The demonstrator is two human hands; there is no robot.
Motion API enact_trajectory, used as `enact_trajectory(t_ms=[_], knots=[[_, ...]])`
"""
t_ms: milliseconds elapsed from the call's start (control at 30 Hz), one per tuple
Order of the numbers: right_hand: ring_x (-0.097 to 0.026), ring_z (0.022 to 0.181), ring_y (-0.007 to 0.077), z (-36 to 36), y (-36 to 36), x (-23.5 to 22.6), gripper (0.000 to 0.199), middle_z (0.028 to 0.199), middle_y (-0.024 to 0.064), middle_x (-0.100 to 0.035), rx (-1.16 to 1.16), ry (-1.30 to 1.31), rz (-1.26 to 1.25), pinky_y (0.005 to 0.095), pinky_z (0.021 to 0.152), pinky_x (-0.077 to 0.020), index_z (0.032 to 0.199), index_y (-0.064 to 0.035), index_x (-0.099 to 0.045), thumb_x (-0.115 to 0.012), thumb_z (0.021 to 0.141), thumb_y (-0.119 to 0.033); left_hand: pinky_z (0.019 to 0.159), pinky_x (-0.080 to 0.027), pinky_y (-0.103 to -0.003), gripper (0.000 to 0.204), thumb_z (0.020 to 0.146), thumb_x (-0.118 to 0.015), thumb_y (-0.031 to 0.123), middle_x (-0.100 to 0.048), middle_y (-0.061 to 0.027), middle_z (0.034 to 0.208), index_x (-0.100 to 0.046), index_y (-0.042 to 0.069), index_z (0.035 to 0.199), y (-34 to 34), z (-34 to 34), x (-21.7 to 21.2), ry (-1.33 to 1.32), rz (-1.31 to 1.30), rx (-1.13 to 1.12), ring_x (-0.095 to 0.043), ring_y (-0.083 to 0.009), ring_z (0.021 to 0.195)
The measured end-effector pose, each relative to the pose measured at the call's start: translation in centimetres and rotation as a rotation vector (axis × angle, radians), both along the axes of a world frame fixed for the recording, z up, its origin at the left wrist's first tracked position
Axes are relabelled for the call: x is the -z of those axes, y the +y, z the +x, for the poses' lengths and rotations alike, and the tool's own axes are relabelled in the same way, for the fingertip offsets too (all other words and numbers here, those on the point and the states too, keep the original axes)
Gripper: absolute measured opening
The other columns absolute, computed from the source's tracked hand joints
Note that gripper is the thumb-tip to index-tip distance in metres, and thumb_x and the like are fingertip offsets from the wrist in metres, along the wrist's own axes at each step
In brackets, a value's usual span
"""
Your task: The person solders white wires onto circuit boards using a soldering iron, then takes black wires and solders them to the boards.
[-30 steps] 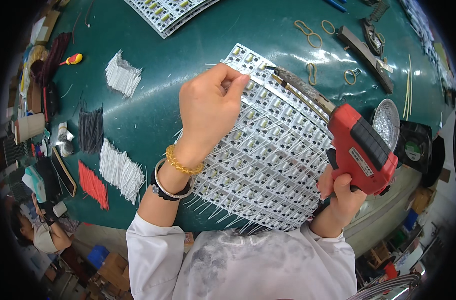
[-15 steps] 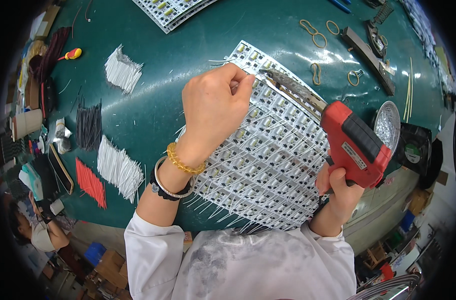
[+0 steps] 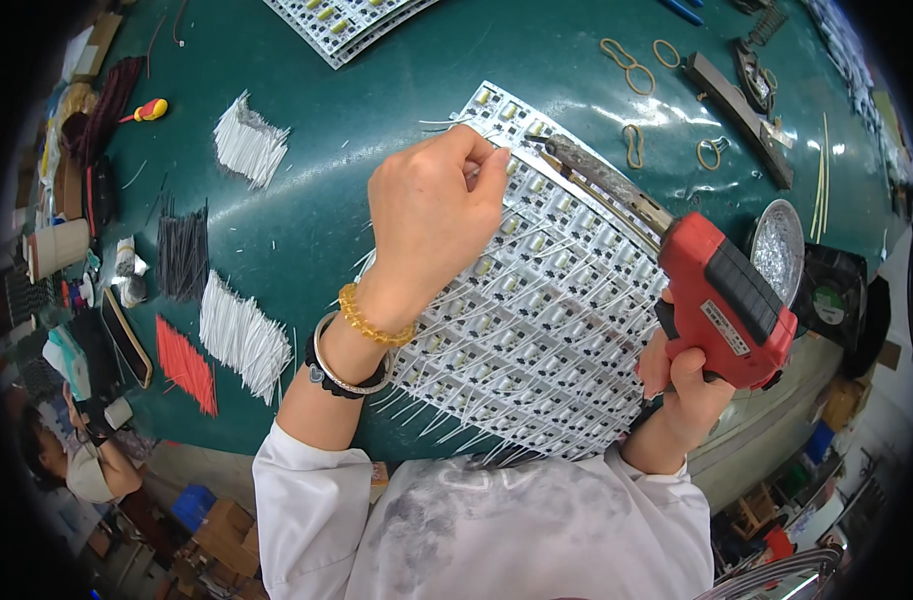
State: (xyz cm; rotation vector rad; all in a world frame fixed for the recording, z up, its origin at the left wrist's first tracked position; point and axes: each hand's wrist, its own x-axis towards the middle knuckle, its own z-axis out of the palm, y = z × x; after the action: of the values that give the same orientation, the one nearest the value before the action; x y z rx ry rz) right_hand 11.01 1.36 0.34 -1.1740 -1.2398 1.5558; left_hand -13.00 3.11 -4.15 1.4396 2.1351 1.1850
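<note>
A white circuit board panel (image 3: 537,330) with rows of small parts and many thin white wires lies on the table in front of me. Over its upper left part is my left hand (image 3: 442,195), closed in a pinch, back of the hand up. What the fingertips hold is hidden; white wire ends show beside the knuckles. My right hand (image 3: 685,385) grips a red soldering gun (image 3: 727,300) with black grip pads at the panel's right side. The gun's long metal nose points up and left, its tip just above the panel, right of my left thumb and apart from it.
Bundles of white wires (image 3: 242,335), black wires (image 3: 183,255) and red wires (image 3: 187,368) lie at left, with a screwdriver (image 3: 149,110) beyond. More panels (image 3: 347,22) sit at the far edge. A metal bowl (image 3: 777,250), a dark bar (image 3: 742,120) and rubber bands (image 3: 632,75) are at right.
The soldering gun has shifted right and slightly toward me, so its tip has moved away from my left fingertips. My left hand stays nearly still in its pinch.
</note>
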Motion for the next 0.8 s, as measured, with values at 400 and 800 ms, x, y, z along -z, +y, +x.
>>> enact_trajectory(t_ms=[400, 800], knots=[[-0.040, 0.036, 0.0087, -0.2, -0.3, 0.3, 0.067, 0.049, 0.0025, -0.046, 0.067, -0.125, 0.179, 0.0223, 0.037, -0.0318, 0.117, 0.0136, -0.043, -0.060, 0.085, -0.044, 0.047, -0.041, -0.025, 0.004, 0.076, -0.068, 0.005, -0.063, -0.0060, 0.063, -0.067, 0.001, 0.077, -0.4, 0.2, -0.7, -0.035, 0.226, 0.000, -0.055, -0.0109, 0.051], [-0.042, 0.036, 0.0091, -0.7, -0.2, 0.5, 0.064, 0.049, 0.0029, -0.047, 0.057, -0.164, 0.099, 0.0228, 0.037, -0.0323, 0.113, 0.0110, -0.047, -0.062, 0.084, -0.044, 0.046, -0.038, -0.025, 0.014, 0.079, -0.068, 0.014, -0.058, -0.0059, 0.059, -0.065, 0.001, 0.075, 0.0, 0.0, 0.3, 0.080, 0.037, 0.032, -0.053, -0.0106, 0.051]])
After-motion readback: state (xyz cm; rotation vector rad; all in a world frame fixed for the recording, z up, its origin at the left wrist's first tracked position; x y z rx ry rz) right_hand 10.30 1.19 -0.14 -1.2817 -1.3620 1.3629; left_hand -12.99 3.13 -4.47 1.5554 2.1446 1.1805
